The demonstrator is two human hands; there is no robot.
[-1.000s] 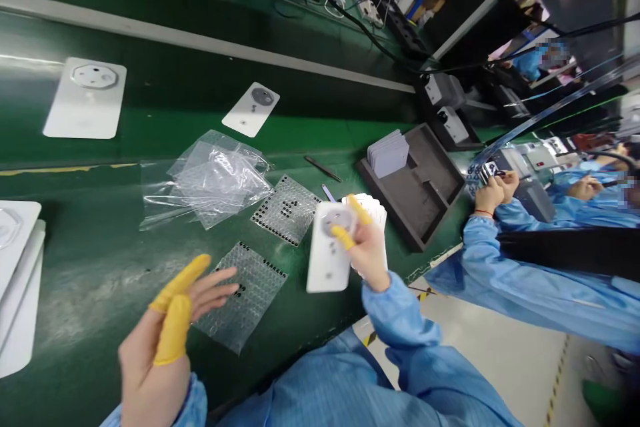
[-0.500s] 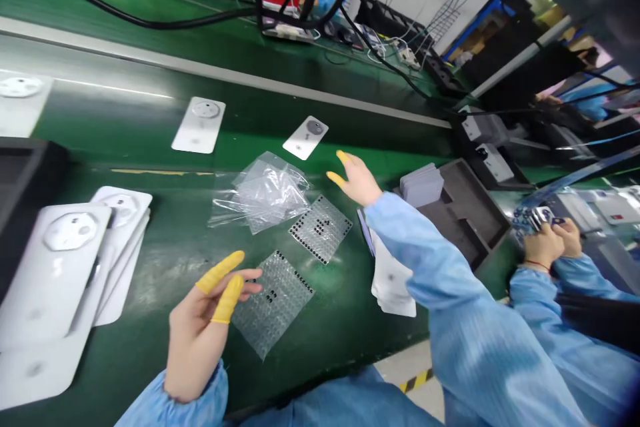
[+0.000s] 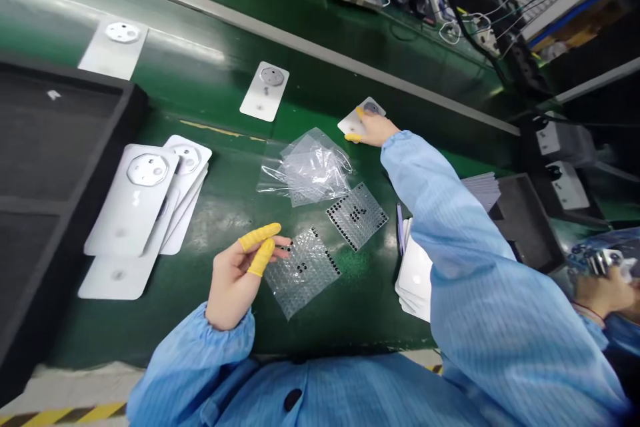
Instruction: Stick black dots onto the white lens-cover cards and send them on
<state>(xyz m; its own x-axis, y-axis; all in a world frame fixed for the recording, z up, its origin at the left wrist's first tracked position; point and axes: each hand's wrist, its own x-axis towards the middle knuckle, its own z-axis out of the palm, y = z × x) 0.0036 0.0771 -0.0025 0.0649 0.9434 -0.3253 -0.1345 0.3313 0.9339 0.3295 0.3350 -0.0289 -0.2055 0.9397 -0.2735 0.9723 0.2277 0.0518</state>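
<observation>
My right hand (image 3: 375,128), with yellow finger cots on thumb and index finger, is at a white phone back cover (image 3: 349,123) with a round dark camera area. Its thumb and index finger span the cover's two long edges. Loosely curled, my left hand (image 3: 240,275) holds nothing; its thumb and index finger, also in yellow cots, are slightly apart. Its other fingertips lie over the corner of a bubble-wrap sheet (image 3: 305,280) with black dots; contact is unclear. Beyond it are a second dotted bubble-wrap sheet (image 3: 367,220) and crumpled clear plastic film (image 3: 320,170).
Stacked white covers (image 3: 133,213) lie left, beside a black tray (image 3: 60,197). More white covers (image 3: 414,273) are partly behind my right sleeve. Single covers lie along the far strip, including one cover (image 3: 265,97). A dark tray (image 3: 530,213) and a co-worker's hand (image 3: 603,290) are at right.
My right hand has reached forward from the open air onto the far phone back cover. My left hand stays beside the bubble-wrap, thumb and index closer together. The view has swung left.
</observation>
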